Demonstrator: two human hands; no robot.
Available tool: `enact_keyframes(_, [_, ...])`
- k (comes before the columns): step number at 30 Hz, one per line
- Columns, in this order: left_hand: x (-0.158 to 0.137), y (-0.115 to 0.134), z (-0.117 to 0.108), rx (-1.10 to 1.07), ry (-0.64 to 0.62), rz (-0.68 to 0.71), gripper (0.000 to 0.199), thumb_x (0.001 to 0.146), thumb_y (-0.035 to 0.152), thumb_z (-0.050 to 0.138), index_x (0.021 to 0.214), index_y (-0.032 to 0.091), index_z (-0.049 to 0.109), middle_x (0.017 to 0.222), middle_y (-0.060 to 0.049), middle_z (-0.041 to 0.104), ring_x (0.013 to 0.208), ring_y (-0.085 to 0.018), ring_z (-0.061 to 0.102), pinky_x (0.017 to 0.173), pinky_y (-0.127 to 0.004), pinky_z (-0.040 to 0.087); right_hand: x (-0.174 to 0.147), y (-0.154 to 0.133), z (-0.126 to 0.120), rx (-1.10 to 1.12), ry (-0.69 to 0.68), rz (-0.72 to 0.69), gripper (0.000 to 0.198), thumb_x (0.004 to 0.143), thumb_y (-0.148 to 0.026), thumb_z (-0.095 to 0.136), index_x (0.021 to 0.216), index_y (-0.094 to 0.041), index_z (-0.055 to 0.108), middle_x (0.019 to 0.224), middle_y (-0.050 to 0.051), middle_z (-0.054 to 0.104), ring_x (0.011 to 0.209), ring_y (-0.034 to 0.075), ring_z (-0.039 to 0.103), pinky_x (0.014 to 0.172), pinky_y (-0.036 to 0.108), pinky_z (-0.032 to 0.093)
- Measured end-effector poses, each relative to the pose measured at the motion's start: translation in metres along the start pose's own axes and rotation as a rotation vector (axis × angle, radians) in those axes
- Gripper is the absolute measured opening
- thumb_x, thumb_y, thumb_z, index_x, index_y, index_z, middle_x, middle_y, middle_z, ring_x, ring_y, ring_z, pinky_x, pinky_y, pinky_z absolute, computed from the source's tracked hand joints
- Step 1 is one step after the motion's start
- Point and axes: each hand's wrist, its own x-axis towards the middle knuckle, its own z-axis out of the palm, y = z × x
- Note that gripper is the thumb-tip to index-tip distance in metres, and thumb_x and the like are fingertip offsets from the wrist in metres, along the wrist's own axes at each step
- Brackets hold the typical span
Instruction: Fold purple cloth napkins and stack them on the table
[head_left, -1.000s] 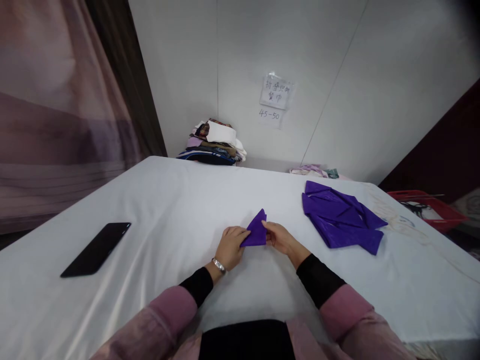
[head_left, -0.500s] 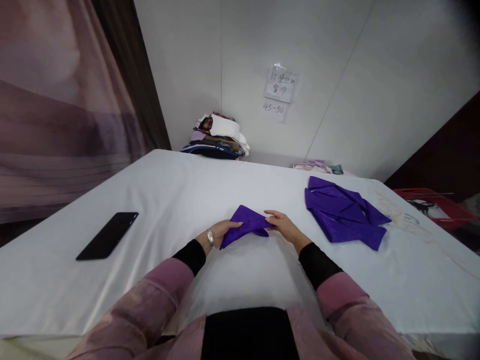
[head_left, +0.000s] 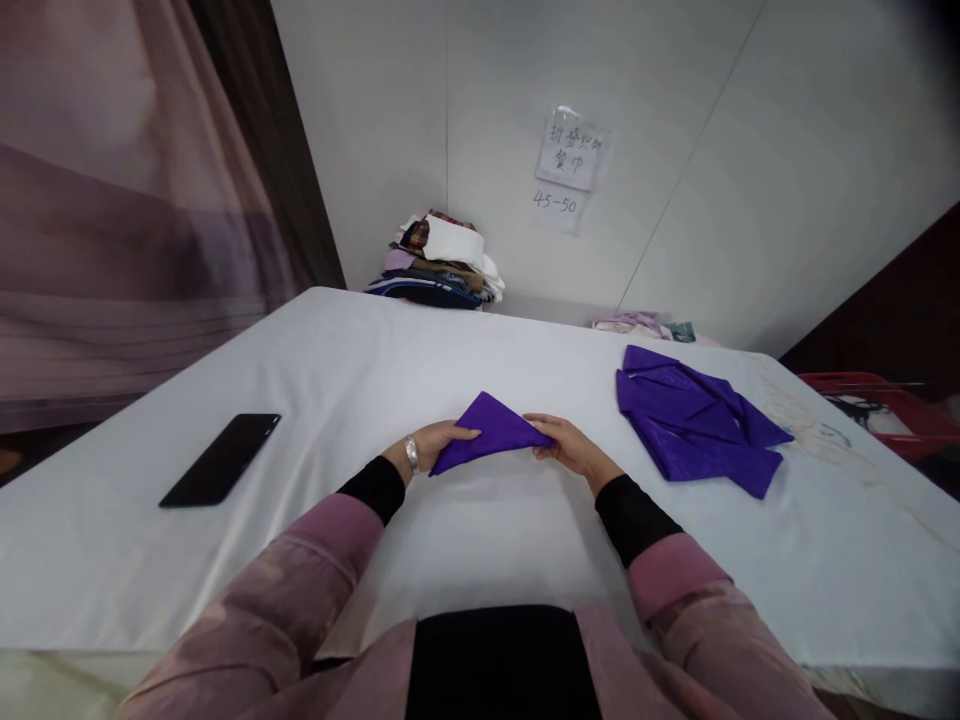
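Observation:
A purple cloth napkin (head_left: 491, 428), folded to a triangle with its peak pointing away from me, is stretched between both hands. My left hand (head_left: 444, 443) grips its left part, thumb on top and fingers underneath. At the right corner my right hand (head_left: 564, 445) pinches the cloth between thumb and fingers. The fingers under the napkin are hidden. Off to the right, more purple napkins (head_left: 690, 425) lie folded and overlapping on the white tablecloth (head_left: 480, 560).
A black tablet-like slab (head_left: 221, 460) lies on the left of the table. Piled folded cloths (head_left: 439, 262) stand by the wall, and other cloths (head_left: 637, 325) lie along the back edge. A red basket (head_left: 892, 425) is beyond the right edge.
The napkin, whose lower flap hung loose before, now shows as a flatter, neater triangle. Both hands still hold it, a little farther forward.

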Motion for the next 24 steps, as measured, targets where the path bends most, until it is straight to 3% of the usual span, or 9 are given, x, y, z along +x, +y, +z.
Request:
enact_keyframes(3, [0.001,-0.002,-0.006,0.212,0.094,0.0,0.036,0.063,0.038,0.071,0.088,0.013,0.064,0.078,-0.007,0.071,0.068,-0.019,0.066,0.066,-0.032,0.053,0.005,0.007,-0.004,-0.101,0.053,0.048,0.044,0.077,-0.027,0.063,0.119,-0.017,0.053,0.068,-0.001,0.064,0.052,0.011,0.057,0.055,0.025,0.049])
enact_keyframes(7, [0.007,-0.004,-0.005,0.631,0.348,0.084,0.033,0.07,0.041,0.061,0.09,0.015,0.065,0.086,-0.008,0.071,0.081,-0.024,0.066,0.071,-0.034,0.051,0.011,0.017,-0.002,-0.51,0.153,0.004,0.038,0.081,-0.031,0.058,0.115,-0.015,0.056,0.059,-0.001,0.062,0.048,0.012,0.054,0.051,0.025,0.046])
enact_keyframes(10, [0.013,-0.007,-0.003,0.788,0.531,0.136,0.033,0.068,0.037,0.063,0.093,0.016,0.065,0.099,-0.009,0.069,0.098,-0.027,0.061,0.083,-0.034,0.046,0.013,0.021,0.0,-0.691,0.232,-0.057,0.028,0.079,-0.032,0.06,0.103,-0.019,0.064,0.057,-0.001,0.06,0.058,0.015,0.057,0.063,0.029,0.047])
enact_keyframes(14, [0.016,-0.019,0.003,0.988,0.687,0.206,0.042,0.074,0.036,0.057,0.113,0.018,0.056,0.111,-0.011,0.063,0.105,-0.028,0.056,0.088,-0.036,0.042,0.011,0.022,0.0,-0.802,0.348,-0.135,0.021,0.081,-0.036,0.058,0.094,-0.023,0.067,0.087,0.006,0.066,0.097,0.025,0.056,0.092,0.039,0.037])
enact_keyframes(17, [0.014,-0.029,0.01,1.097,0.745,0.25,0.042,0.079,0.036,0.051,0.118,0.02,0.052,0.115,-0.01,0.059,0.104,-0.026,0.055,0.086,-0.036,0.042,0.004,0.026,0.009,-0.855,0.408,-0.213,0.03,0.086,-0.039,0.049,0.109,-0.023,0.062,0.114,0.009,0.059,0.118,0.028,0.042,0.103,0.042,0.025])
enact_keyframes(19, [0.012,-0.034,0.014,1.147,0.775,0.274,0.041,0.082,0.035,0.048,0.119,0.02,0.05,0.118,-0.01,0.056,0.105,-0.025,0.054,0.085,-0.036,0.042,-0.002,0.031,0.025,-0.953,0.36,-0.351,0.038,0.089,-0.04,0.043,0.12,-0.023,0.055,0.126,0.009,0.053,0.124,0.026,0.037,0.106,0.043,0.021])
enact_keyframes(22, [0.012,-0.039,0.018,1.284,0.814,0.313,0.039,0.084,0.031,0.043,0.119,0.018,0.049,0.115,-0.011,0.055,0.101,-0.024,0.055,0.081,-0.034,0.043,-0.006,0.04,0.059,-1.183,0.09,-0.621,0.048,0.091,-0.043,0.038,0.132,-0.019,0.043,0.138,0.009,0.042,0.131,0.024,0.029,0.11,0.044,0.015])
enact_keyframes(24, [0.012,-0.041,0.018,1.401,0.837,0.343,0.037,0.082,0.027,0.044,0.118,0.017,0.049,0.112,-0.011,0.055,0.097,-0.024,0.056,0.078,-0.033,0.044,-0.004,0.045,0.079,-1.294,-0.051,-0.692,0.056,0.09,-0.047,0.038,0.137,-0.017,0.035,0.144,0.011,0.033,0.135,0.024,0.021,0.11,0.046,0.011])
